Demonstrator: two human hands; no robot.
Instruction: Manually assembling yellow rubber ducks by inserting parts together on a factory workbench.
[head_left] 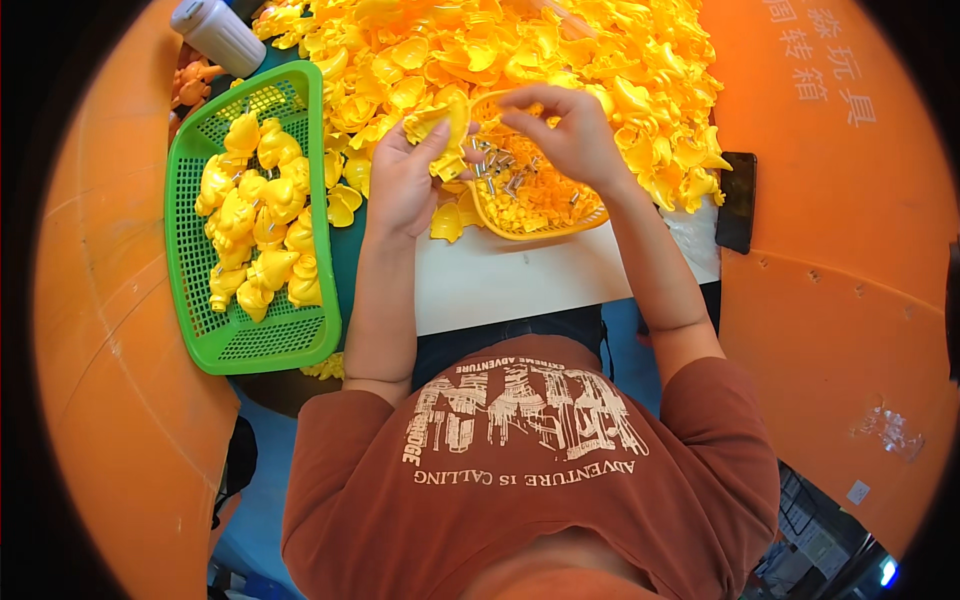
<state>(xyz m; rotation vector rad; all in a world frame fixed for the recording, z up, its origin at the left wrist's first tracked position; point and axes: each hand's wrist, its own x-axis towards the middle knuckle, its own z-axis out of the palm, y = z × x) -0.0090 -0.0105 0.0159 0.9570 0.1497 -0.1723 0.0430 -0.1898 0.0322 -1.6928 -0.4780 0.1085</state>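
Observation:
My left hand (400,185) is closed on a curved yellow plastic shell piece (453,140), held up at the left side of a small yellow basket (548,235). Just right of that piece, over the basket, hangs my right hand (580,145). Its thumb and fingers are bent together, pointing left; whatever they pinch is too small or hidden to name. Short silvery metal pins (497,172) lie in the basket among small yellow and orange plastic parts (530,205). My right hand partly covers the basket's far side.
A big heap of yellow shell pieces (420,60) covers the table's far part. At left, a green basket (325,220) holds several assembled yellow figures (265,210). A grey-white lidded cup (220,38) stands behind it. A dark phone (737,200) lies at right, beside an orange panel (830,220).

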